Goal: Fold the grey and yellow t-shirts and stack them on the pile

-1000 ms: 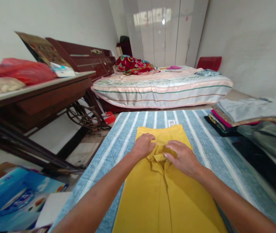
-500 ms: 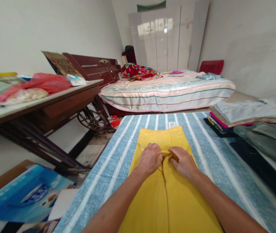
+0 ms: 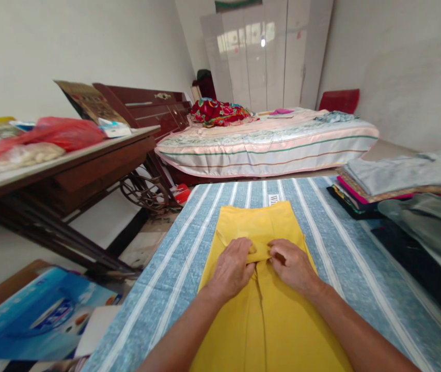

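Note:
A yellow garment (image 3: pixel 259 222) lies lengthwise on a blue and white striped cloth (image 3: pixel 177 248) in front of me. Across its upper middle runs a raised fold of the yellow fabric. My left hand (image 3: pixel 234 263) pinches this fold on its left side, fingers curled with the thumb beneath. On the fold's right side my right hand (image 3: pixel 290 262) pinches it between thumb and fingers. A short span of folded fabric shows between the hands. Beyond the garment's far edge, a small white label with dark letters (image 3: pixel 273 199) sits on the striped cloth.
Folded clothes (image 3: pixel 402 178) are stacked at the right, beside a grey-green garment (image 3: pixel 429 222). To the left stands a sewing-machine table (image 3: pixel 100 160) bearing a red plastic bag (image 3: pixel 63 133). A blue box (image 3: pixel 46 315) is below it. A bed (image 3: pixel 267 150) stands beyond.
The bunched, twisted fabric between my hands now lies flatter, as a straighter fold. Both hands have shifted slightly nearer to me, and the view has moved a little.

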Action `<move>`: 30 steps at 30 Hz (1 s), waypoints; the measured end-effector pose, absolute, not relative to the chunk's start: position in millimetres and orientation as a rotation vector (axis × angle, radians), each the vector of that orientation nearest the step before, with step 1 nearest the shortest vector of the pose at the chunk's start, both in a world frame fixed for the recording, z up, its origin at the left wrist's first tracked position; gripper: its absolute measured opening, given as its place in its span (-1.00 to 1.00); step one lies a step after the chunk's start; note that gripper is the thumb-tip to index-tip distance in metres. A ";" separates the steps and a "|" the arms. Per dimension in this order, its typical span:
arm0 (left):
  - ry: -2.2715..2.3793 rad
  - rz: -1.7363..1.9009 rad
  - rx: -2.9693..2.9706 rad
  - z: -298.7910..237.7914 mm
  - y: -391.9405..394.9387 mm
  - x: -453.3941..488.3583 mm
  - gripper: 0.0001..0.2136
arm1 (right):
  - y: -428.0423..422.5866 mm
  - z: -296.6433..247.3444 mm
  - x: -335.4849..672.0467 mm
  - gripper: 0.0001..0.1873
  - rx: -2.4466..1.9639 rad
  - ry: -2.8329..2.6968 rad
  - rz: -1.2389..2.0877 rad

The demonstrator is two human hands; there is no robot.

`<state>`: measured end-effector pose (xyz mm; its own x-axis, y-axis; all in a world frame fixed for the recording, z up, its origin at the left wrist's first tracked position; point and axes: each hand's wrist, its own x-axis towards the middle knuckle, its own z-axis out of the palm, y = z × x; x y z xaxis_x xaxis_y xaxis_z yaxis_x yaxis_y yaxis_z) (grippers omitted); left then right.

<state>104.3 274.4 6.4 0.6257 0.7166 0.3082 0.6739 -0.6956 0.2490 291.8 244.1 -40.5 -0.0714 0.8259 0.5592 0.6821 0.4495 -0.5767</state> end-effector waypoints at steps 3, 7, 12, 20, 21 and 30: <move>1.189 0.663 2.749 -0.6 273.6 102.7 -0.62 | 244.2 -40.4 292.2 -0.85 -1.308 -1.793 0.242; 1.175 0.727 2.814 -6.1 273.1 99.7 -0.65 | 243.2 -39.1 292.3 -0.88 -1.329 -1.802 0.263; 1.138 0.853 2.827 -9.2 273.3 97.4 -0.66 | 241.0 -36.8 291.0 -0.95 -1.342 -1.815 0.242; 1.110 1.003 2.774 -7.9 274.8 100.1 -0.74 | 243.3 -42.5 288.0 -0.88 -1.343 -1.809 0.107; 1.119 1.020 2.751 -7.2 274.8 100.3 -0.76 | 243.9 -43.3 288.0 -0.88 -1.324 -1.808 0.093; 1.274 1.017 2.598 -7.7 269.2 101.0 -0.84 | 244.7 -44.7 289.7 -0.84 -1.300 -1.814 0.099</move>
<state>101.0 269.2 -7.7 0.4361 0.7274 0.5299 0.6781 -0.6527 0.3379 289.7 244.7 -44.7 -0.0687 0.7985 0.5980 0.7286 0.4496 -0.5167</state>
